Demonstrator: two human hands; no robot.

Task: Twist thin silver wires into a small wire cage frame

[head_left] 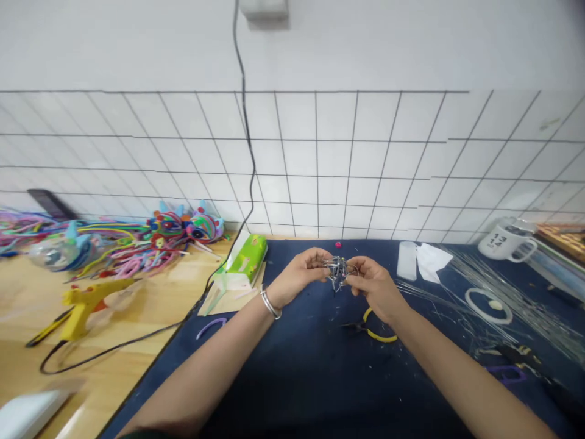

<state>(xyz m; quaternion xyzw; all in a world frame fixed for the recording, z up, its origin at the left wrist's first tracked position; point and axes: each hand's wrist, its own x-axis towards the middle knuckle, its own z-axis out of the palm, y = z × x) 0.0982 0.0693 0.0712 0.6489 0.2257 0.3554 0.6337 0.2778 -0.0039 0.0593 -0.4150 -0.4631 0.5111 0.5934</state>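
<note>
Between my two hands, above the dark blue cloth (292,372), is a small silvery wire figure (337,272) with several thin bent wires sticking out. My left hand (307,273) pinches it from the left side, fingers closed. From the right, my right hand (368,280) grips it between thumb and fingers, and a thin loop of wire shows near those fingertips. The figure's exact shape is too small to make out. Below my right hand, yellow-handled pliers (381,336) lie on the cloth, partly covered by my forearm.
To the right lie many loose wires (507,292), a white ring (488,306) and a white mug (507,241). On the left are a green tissue pack (247,259), a yellow glue gun (85,305) with its black cord (249,146), and colourful fuzzy stems (137,256). A tiled wall (336,158) stands behind.
</note>
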